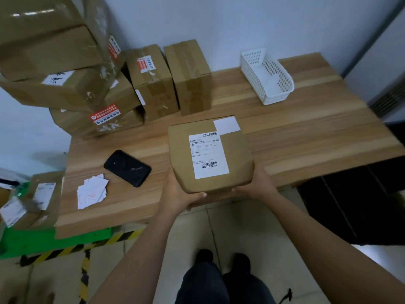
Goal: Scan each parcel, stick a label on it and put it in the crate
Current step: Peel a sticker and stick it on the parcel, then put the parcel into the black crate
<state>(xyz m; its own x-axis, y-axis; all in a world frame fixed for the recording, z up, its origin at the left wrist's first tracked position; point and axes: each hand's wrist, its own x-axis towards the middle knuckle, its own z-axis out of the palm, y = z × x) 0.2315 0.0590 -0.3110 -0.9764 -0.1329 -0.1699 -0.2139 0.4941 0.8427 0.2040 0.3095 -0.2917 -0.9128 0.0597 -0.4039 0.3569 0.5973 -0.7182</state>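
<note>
A brown cardboard parcel (237, 159) is held over the wooden table's (317, 137) front edge. It bears a white barcode label (208, 155) on top and a blank white sticker (226, 124) at its far corner. My left hand (178, 191) grips its near left corner, thumb along the front face. My right hand (257, 186) grips the near right corner from below. A black phone (127, 168) lies to the parcel's left. A loose pile of white labels (92, 191) lies near the table's left front. A green crate (54, 240) with parcels in it stands low at the left.
Several taped cardboard boxes (151, 82) are stacked at the back left, against the wall. An empty white perforated basket (266, 75) sits at the back right. Black-and-yellow hazard tape runs along the floor by the crate. My legs stand before the table.
</note>
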